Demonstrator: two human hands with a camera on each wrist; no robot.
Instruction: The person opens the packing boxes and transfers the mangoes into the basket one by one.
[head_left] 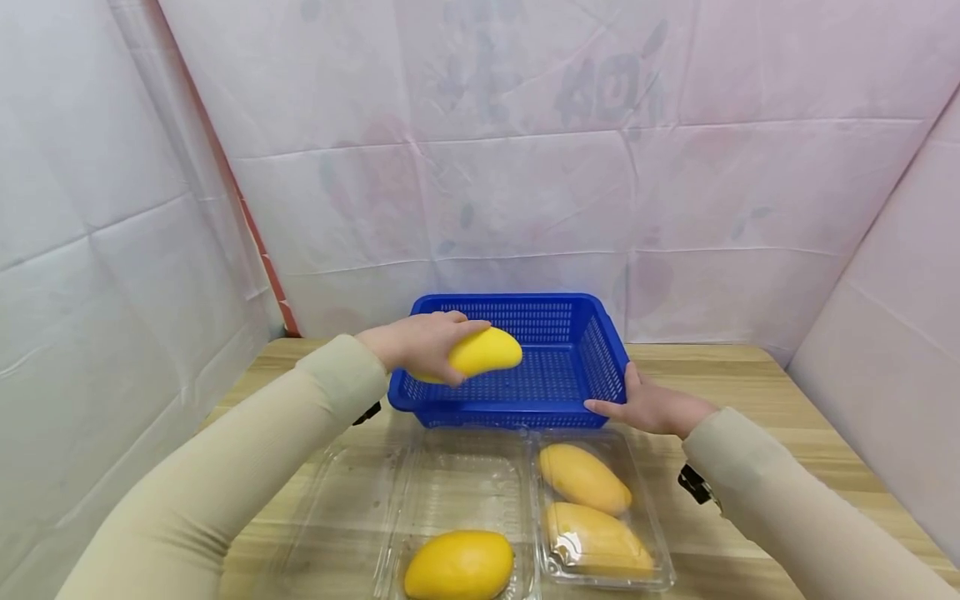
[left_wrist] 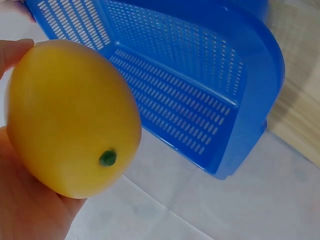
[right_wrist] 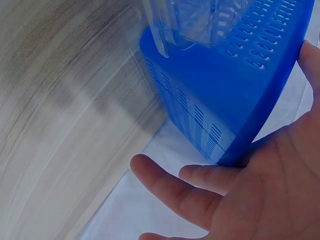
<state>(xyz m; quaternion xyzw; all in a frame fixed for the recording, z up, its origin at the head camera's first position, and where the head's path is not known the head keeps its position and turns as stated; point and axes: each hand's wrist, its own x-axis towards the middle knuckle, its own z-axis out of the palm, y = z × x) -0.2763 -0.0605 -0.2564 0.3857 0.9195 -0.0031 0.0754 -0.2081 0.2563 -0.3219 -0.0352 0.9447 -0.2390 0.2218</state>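
Note:
In the head view my left hand (head_left: 429, 343) grips a yellow mango (head_left: 489, 351) above the left part of a blue plastic basket (head_left: 510, 407). The left wrist view shows this mango (left_wrist: 70, 120) end-on, a green stem spot on it, thumb and fingers around its sides. My right hand (head_left: 654, 406) rests on the basket's front right corner. Its thumb lies at the front rim and a finger along the right wall. From the right wrist, the other fingers (right_wrist: 175, 192) of that hand stretch out beside the blue basket (right_wrist: 200, 90).
In front of the basket lies a clear plastic clamshell box (head_left: 468, 475). One mango (head_left: 459, 567) sits in its near end. On the right, a clear lidded box (head_left: 660, 567) covers two mangoes (head_left: 585, 477). Pale cloth walls (head_left: 525, 200) surround the wooden table (head_left: 720, 375).

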